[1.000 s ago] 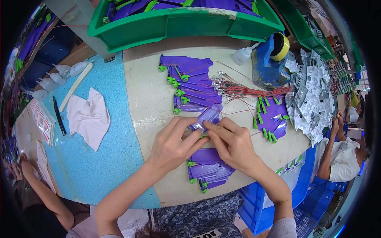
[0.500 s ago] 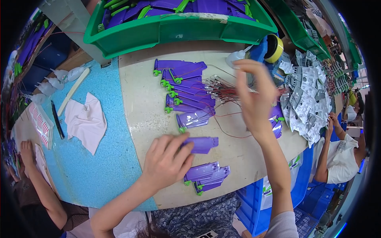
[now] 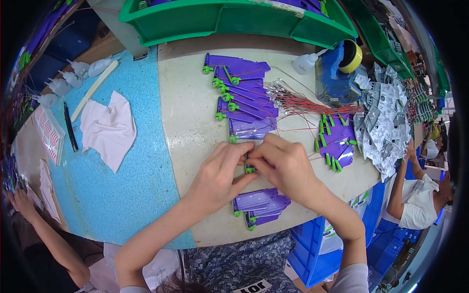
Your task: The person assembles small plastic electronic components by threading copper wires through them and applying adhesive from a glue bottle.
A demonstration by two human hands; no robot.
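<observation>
Pinching one green-ended piece (image 3: 250,169) between them, left hand (image 3: 215,173) and right hand (image 3: 289,168) nearly touch.

A parts bin (image 3: 234,22), bundled wires (image 3: 317,104) and co-workers (image 3: 416,201) mark this assembly workshop.

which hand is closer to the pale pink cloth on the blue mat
Left. The left hand is to the right of the cloth and lower in the picture; the right hand is further right, beyond the left one.
</observation>
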